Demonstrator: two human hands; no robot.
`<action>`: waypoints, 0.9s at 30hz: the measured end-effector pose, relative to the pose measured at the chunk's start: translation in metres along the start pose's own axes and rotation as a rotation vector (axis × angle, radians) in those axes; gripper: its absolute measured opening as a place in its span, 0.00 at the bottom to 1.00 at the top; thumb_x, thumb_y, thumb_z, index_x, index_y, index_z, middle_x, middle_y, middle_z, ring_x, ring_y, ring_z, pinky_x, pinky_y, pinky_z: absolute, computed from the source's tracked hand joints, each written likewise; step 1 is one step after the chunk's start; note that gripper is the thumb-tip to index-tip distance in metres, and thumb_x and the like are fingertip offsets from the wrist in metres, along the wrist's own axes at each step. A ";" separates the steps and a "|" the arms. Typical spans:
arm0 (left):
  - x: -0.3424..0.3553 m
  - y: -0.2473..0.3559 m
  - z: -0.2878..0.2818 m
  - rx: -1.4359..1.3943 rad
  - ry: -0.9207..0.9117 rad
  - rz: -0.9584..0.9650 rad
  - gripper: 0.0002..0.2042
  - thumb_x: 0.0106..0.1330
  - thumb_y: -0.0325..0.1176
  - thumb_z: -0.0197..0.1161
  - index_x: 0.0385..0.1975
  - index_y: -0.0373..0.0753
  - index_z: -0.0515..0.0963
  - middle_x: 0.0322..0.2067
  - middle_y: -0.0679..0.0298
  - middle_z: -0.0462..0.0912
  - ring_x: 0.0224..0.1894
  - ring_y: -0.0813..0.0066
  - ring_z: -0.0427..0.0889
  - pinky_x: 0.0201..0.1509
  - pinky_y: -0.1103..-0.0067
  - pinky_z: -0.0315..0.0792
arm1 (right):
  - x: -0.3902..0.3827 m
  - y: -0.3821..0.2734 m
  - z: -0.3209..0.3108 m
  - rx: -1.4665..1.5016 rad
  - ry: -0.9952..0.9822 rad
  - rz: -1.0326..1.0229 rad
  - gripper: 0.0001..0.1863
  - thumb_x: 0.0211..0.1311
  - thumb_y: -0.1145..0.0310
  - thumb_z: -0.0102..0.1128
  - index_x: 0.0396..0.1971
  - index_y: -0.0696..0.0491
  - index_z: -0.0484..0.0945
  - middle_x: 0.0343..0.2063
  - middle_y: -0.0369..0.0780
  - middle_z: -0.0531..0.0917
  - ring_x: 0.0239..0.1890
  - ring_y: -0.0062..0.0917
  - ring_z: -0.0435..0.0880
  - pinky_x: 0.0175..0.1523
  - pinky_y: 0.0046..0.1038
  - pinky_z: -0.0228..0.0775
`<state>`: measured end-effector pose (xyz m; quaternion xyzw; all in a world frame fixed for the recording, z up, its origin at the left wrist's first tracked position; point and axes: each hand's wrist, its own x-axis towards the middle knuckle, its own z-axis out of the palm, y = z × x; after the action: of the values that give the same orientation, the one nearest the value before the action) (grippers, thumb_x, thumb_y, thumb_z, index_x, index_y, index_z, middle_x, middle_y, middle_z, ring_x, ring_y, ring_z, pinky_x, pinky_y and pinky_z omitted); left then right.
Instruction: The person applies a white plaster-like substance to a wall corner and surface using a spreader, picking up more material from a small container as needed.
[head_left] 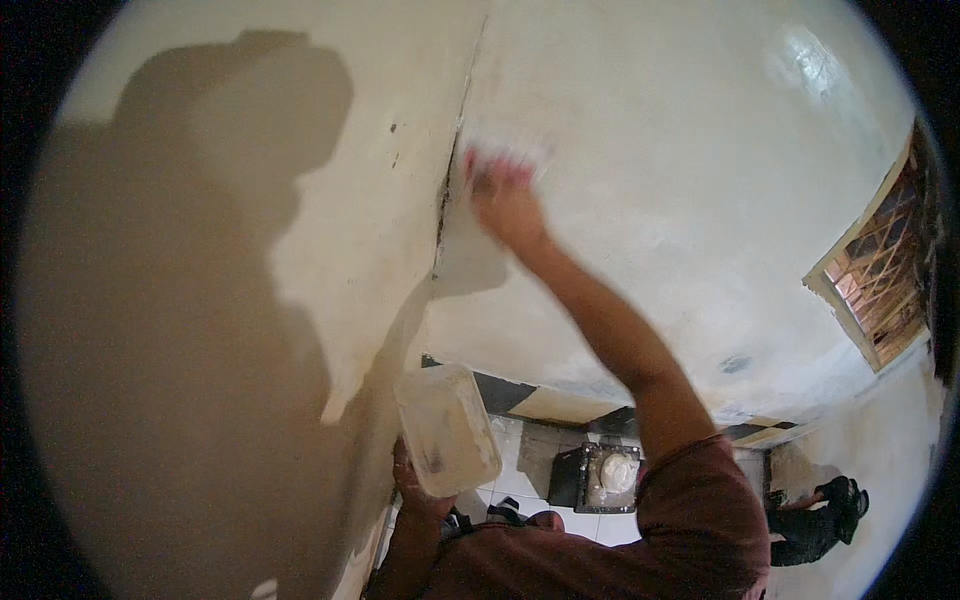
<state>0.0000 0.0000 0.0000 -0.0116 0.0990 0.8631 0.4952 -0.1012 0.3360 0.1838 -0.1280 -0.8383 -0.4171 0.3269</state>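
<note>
My left hand [422,492] is closed on a rectangular plastic tub [450,428], smeared with pale paste, low beside the left wall. The tub is tilted, its open side turned up toward me. My right arm stretches up to the wall ahead, close to the corner. There my right hand [508,208] is wrapped round a pale, flat spreading blade [520,158] with pinkish red along its grip. Motion blurs the blade, so its exact shape is unclear. It appears to lie against the wall [640,200], just right of the dark, cracked corner line.
On the tiled floor [508,450] stands a dark square container [595,478] with white paste inside. A band of black and cream tiles [560,405] runs along the wall's foot. A latticed window opening [880,260] is at right. Another person [825,520] bends at lower right.
</note>
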 end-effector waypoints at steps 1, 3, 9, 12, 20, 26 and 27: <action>-0.002 -0.002 0.020 -0.049 0.051 -0.034 0.31 0.62 0.56 0.50 0.63 0.46 0.60 0.59 0.60 0.66 0.61 0.57 0.66 0.63 0.55 0.61 | -0.046 -0.027 0.010 0.007 -0.056 -0.090 0.28 0.56 0.69 0.51 0.57 0.64 0.64 0.42 0.55 0.75 0.44 0.46 0.77 0.47 0.52 0.68; 0.008 -0.012 0.026 -0.093 0.070 -0.065 0.31 0.63 0.56 0.49 0.62 0.46 0.60 0.59 0.60 0.67 0.60 0.57 0.67 0.62 0.55 0.62 | -0.120 -0.056 0.032 0.169 -0.258 -0.162 0.32 0.57 0.63 0.50 0.60 0.64 0.60 0.43 0.52 0.76 0.46 0.42 0.75 0.50 0.50 0.67; 0.020 -0.018 -0.018 -0.001 0.008 -0.002 0.28 0.65 0.53 0.47 0.60 0.45 0.63 0.57 0.59 0.69 0.58 0.56 0.69 0.61 0.55 0.64 | -0.028 0.044 -0.090 0.202 0.139 -0.114 0.28 0.57 0.69 0.48 0.60 0.58 0.60 0.40 0.49 0.76 0.36 0.41 0.79 0.37 0.40 0.77; 0.014 -0.015 0.004 0.004 0.033 -0.004 0.27 0.66 0.53 0.46 0.61 0.44 0.62 0.56 0.59 0.69 0.57 0.56 0.69 0.60 0.55 0.64 | 0.055 0.135 -0.148 0.000 0.101 0.197 0.18 0.60 0.65 0.48 0.51 0.49 0.68 0.41 0.43 0.78 0.35 0.40 0.81 0.27 0.38 0.76; 0.015 -0.026 -0.006 -0.051 0.005 -0.050 0.30 0.62 0.56 0.50 0.61 0.47 0.61 0.58 0.60 0.67 0.60 0.57 0.66 0.61 0.55 0.63 | 0.008 0.115 -0.044 -0.105 0.215 0.190 0.27 0.61 0.68 0.47 0.61 0.57 0.60 0.42 0.50 0.76 0.41 0.42 0.79 0.39 0.45 0.75; 0.025 -0.030 -0.048 -0.176 -0.034 -0.146 0.30 0.62 0.56 0.50 0.62 0.47 0.61 0.59 0.60 0.66 0.60 0.55 0.66 0.62 0.54 0.62 | -0.195 -0.062 0.016 0.145 -0.203 -0.072 0.31 0.59 0.66 0.49 0.61 0.63 0.58 0.46 0.53 0.72 0.48 0.44 0.73 0.50 0.49 0.68; 0.024 -0.024 -0.051 -0.169 -0.034 -0.128 0.30 0.62 0.56 0.50 0.62 0.47 0.61 0.59 0.60 0.66 0.60 0.55 0.66 0.62 0.54 0.62 | -0.199 -0.062 0.012 0.195 -0.255 -0.120 0.31 0.59 0.64 0.49 0.61 0.63 0.59 0.46 0.53 0.72 0.48 0.44 0.73 0.51 0.49 0.67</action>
<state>0.0049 0.0230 -0.0562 -0.0448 0.0167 0.8349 0.5484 0.0132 0.3181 0.0102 -0.0972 -0.9156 -0.3331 0.2031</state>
